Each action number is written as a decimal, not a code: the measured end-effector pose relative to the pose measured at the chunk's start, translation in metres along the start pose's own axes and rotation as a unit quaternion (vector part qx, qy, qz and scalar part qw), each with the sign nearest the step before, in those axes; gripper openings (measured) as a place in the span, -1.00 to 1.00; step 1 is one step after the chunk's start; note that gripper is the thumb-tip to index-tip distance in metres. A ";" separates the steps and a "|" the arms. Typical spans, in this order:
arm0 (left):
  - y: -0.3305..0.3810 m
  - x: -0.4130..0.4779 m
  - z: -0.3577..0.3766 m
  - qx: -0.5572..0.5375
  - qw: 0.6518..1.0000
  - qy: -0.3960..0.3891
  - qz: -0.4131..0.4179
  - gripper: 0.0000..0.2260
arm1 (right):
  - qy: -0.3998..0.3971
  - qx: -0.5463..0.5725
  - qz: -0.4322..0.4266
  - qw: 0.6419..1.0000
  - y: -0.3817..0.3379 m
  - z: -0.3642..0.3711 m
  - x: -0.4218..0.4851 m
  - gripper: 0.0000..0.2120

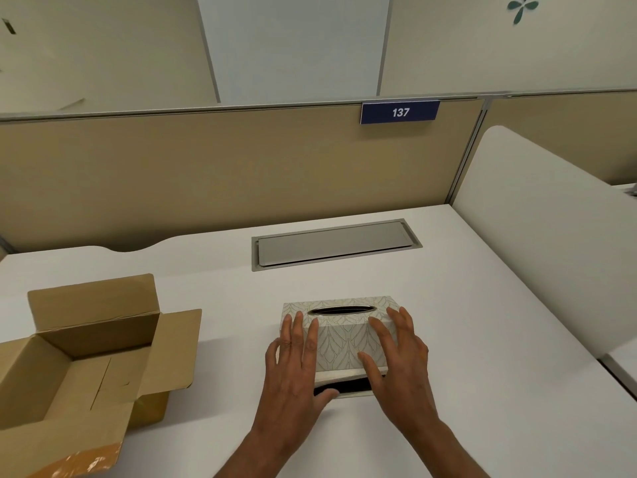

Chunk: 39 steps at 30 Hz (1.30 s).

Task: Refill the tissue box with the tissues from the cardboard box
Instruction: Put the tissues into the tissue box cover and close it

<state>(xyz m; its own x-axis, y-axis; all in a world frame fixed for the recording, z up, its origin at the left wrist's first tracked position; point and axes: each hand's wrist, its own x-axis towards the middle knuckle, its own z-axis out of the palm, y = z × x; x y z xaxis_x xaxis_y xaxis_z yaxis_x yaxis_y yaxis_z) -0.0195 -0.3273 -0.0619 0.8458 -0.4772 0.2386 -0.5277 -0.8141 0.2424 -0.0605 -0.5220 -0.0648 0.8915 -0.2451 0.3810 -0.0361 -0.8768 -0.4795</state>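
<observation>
Left hand [296, 367] and right hand [400, 357], fingers spread, press flat on the tissue box [339, 336] (lower centre); cardboard box [79, 360] stands open at lower left.

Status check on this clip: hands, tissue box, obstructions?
Left hand and right hand flat on tissue box, no closed grip. Box slot shows dark, near side gapped open. Cardboard box open at left. Nothing in the way.

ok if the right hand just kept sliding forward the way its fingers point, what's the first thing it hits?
The tissue box: the right hand already rests its fingers on it.
</observation>
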 end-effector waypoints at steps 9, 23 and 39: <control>-0.005 0.008 0.004 0.061 0.998 -0.014 0.015 0.00 | -0.009 0.000 -0.004 1.000 0.003 0.002 0.002 -0.41; -0.012 0.012 0.000 0.076 0.996 -0.031 0.033 -0.01 | -0.052 -0.023 -0.020 0.998 0.009 -0.004 -0.011 -0.18; -0.013 -0.010 0.015 0.099 0.993 -0.040 0.042 -0.17 | 0.007 -0.039 -0.022 0.999 0.015 0.006 -0.036 -0.47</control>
<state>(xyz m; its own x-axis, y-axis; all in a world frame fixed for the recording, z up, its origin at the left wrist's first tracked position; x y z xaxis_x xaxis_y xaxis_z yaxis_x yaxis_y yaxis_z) -0.0204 -0.3172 -0.0818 0.8066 -0.5654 0.1723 -0.5785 -0.8150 0.0338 -0.0907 -0.5241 -0.0906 0.8865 -0.2118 0.4115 -0.0338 -0.9164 -0.3989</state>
